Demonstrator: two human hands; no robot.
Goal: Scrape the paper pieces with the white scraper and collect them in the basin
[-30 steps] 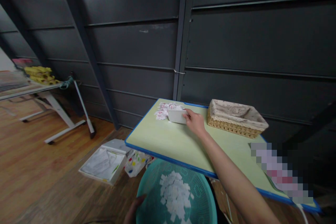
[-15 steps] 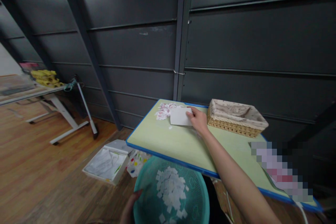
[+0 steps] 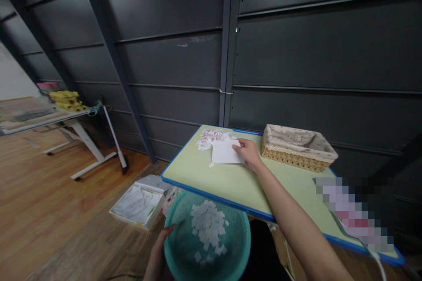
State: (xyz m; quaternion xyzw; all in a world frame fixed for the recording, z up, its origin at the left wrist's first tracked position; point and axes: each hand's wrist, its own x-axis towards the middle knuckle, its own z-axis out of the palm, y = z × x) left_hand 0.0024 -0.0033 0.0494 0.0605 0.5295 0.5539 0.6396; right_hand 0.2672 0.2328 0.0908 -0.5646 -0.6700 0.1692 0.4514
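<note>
My right hand (image 3: 249,153) reaches over the green table (image 3: 227,180) and pinches a white card (image 3: 226,152) lying flat beside a heap of small red-and-white paper scraps (image 3: 208,138) at the far left corner. My left hand (image 3: 160,252) grips the rim of a teal plastic basket (image 3: 184,237) held below the table's front edge. White paper pieces (image 3: 207,228) lie piled inside the basket.
A lined wicker basket (image 3: 298,147) stands at the back right of the table. A flat white box (image 3: 138,199) and a bag of coloured bits lie on the wooden floor. A white-legged table (image 3: 49,116) with yellow items stands far left. A dark panelled wall runs behind.
My right hand has drawn the white card a little toward me, away from the scrap heap, and laid it flatter. The teal basket has shifted left under the table edge.
</note>
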